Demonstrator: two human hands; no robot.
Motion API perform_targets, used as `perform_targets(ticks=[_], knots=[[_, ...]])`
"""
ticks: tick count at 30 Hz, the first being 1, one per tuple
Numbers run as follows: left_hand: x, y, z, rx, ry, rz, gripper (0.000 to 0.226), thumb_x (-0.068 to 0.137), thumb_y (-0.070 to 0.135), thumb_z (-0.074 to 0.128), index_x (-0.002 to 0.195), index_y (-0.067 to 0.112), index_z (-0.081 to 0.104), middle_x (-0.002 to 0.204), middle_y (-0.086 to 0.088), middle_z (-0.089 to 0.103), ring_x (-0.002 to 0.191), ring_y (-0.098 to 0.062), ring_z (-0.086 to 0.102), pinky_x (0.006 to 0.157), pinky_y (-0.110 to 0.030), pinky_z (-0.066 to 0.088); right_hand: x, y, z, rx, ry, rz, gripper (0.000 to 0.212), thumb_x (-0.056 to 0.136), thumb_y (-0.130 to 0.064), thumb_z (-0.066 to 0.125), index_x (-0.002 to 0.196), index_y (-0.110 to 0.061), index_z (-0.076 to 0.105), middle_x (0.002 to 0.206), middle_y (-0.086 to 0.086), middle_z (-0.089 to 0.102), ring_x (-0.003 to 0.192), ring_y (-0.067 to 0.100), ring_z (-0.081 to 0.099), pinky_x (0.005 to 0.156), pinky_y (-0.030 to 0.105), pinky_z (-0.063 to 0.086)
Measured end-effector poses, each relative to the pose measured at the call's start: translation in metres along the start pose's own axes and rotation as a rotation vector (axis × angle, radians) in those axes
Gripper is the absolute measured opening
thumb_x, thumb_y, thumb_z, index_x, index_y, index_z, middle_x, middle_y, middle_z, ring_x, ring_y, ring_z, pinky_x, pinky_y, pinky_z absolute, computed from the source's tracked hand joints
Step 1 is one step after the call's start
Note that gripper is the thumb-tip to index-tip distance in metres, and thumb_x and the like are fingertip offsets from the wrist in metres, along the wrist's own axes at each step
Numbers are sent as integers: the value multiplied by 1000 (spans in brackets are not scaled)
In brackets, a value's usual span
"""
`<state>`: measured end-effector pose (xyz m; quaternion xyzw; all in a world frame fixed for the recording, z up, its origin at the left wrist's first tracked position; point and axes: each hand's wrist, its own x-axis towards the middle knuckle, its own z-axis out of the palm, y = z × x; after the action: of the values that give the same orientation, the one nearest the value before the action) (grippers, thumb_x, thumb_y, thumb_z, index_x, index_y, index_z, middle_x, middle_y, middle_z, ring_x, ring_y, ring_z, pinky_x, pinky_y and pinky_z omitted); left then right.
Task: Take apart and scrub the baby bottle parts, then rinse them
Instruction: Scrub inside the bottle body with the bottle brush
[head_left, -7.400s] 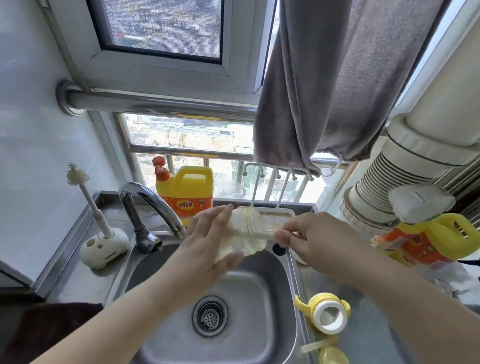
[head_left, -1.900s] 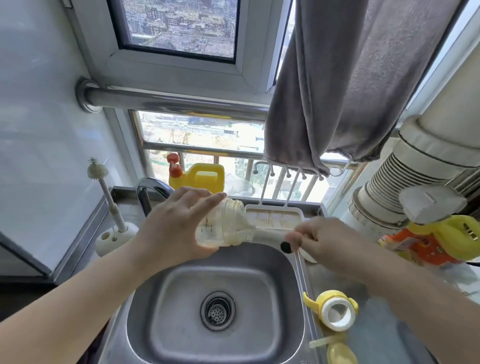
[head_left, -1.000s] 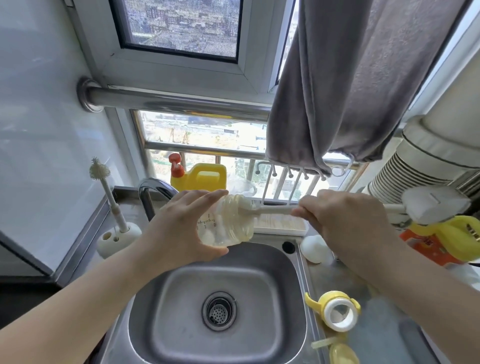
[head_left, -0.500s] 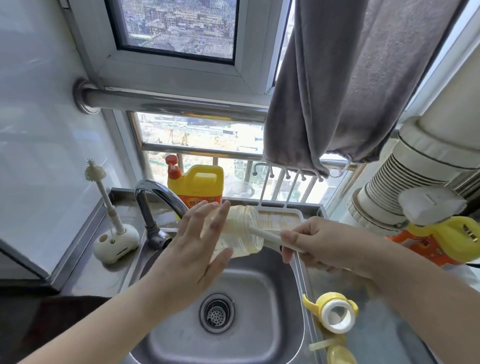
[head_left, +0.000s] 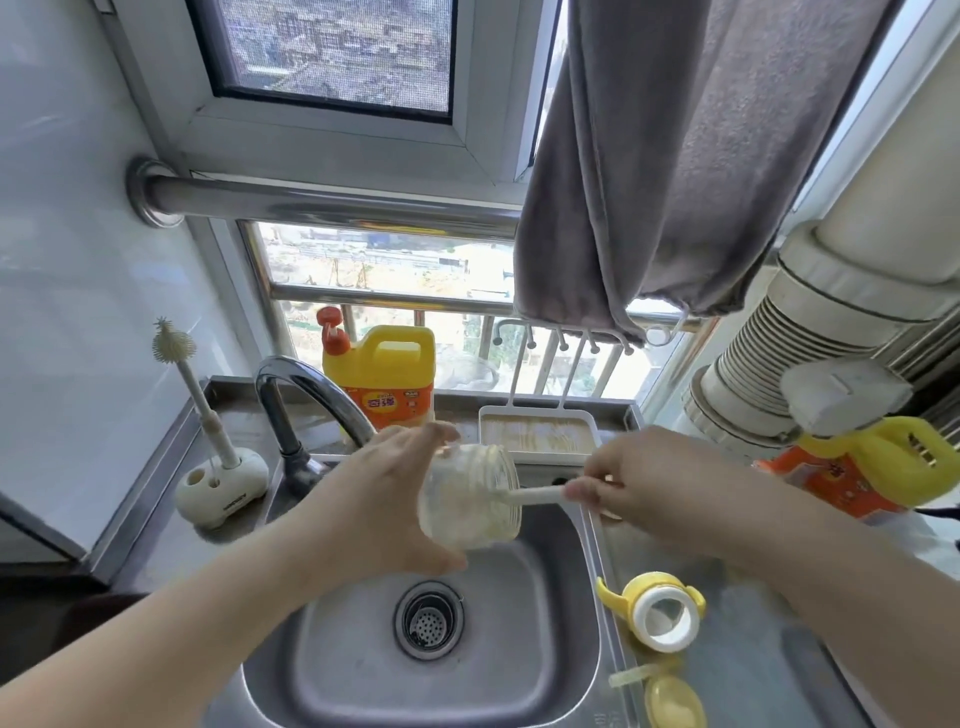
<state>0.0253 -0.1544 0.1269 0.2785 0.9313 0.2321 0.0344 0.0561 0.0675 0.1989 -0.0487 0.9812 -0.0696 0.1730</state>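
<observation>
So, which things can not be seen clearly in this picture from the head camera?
- Brush head: inside the cloudy bottle; only the white brush handle shows.
- Left hand palm: turned away, behind the bottle.
- Right hand fingers: their tips are curled under, hidden by the hand.
- Faucet spout: its end is behind the left hand, so running water cannot be told.
- Yellow lid: cut off by the bottom edge.

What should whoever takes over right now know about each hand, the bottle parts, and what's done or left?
Left hand holds the bottle sideways over the sink.
Right hand pinches the brush handle; the brush head is inside the bottle.
The yellow collar and small yellow parts lie on the counter, right of the sink.
Done: bottle taken apart.
Left: finish scrubbing, scrub the other parts, rinse. Faucet shows no water.
</observation>
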Motion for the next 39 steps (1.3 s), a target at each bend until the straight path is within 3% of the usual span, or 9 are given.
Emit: perform_targets(ticks=[3,6,10,14,18,22,27,32,39], knots=[[2,2,10,77,16,12,96,59,55,77,140,27,34,135,13,44,126,-8,38,103,-24,36,10,1,15,-475,448,-211,31,83,-43,67,64,-21,56,59,-1,55,48,21,51,47,26,37],[3,-4,7,154,174,109,86,54,63,66,126,18,52,118,3,62,109,-19,56,80,-34,56,11,1,21,-433,551,-236,29,86,-41,62,66,-21,56,53,-6,47,45,19,49,45,20,26],[1,-7,4,184,248,168,81,52,63,61,120,18,51,111,1,65,105,-17,53,56,-35,57,3,7,24,141,-71,-10,39,97,-51,35,78,-26,59,61,-7,45,55,11,44,49,23,31],[1,-10,4,206,319,228,83,51,54,75,120,13,54,112,-4,65,106,-17,47,56,-35,55,-3,3,18,419,-319,29,46,96,-51,37,79,-22,67,50,-6,46,41,8,39,44,19,37],[4,-9,7,195,309,186,81,56,63,57,120,13,57,110,-1,66,103,-15,50,64,-35,56,1,1,8,-66,128,-16,41,97,-52,34,78,-22,55,66,-5,48,57,13,44,49,24,29],[7,-13,4,212,319,174,86,50,64,63,121,16,53,109,-1,66,98,-22,59,59,-36,56,1,4,9,-484,681,-125,40,90,-42,52,57,-22,43,47,-4,43,38,18,38,45,17,5],[8,-19,-2,231,379,208,83,49,55,71,119,12,55,107,-6,67,100,-18,47,55,-37,56,0,15,15,148,38,37,44,94,-56,37,73,-23,58,61,-5,50,56,13,47,51,25,32],[8,-22,-5,231,414,232,82,56,60,67,121,11,55,111,-7,66,104,-19,49,64,-38,56,-7,19,3,457,-212,85,46,92,-55,42,71,-22,67,45,-10,46,40,7,36,44,19,31],[3,-23,-1,101,376,205,86,53,67,59,125,24,46,114,0,65,103,-22,60,73,-38,57,-7,30,7,-562,824,-285,40,94,-41,45,66,-16,58,53,-2,47,44,19,46,45,25,31]])
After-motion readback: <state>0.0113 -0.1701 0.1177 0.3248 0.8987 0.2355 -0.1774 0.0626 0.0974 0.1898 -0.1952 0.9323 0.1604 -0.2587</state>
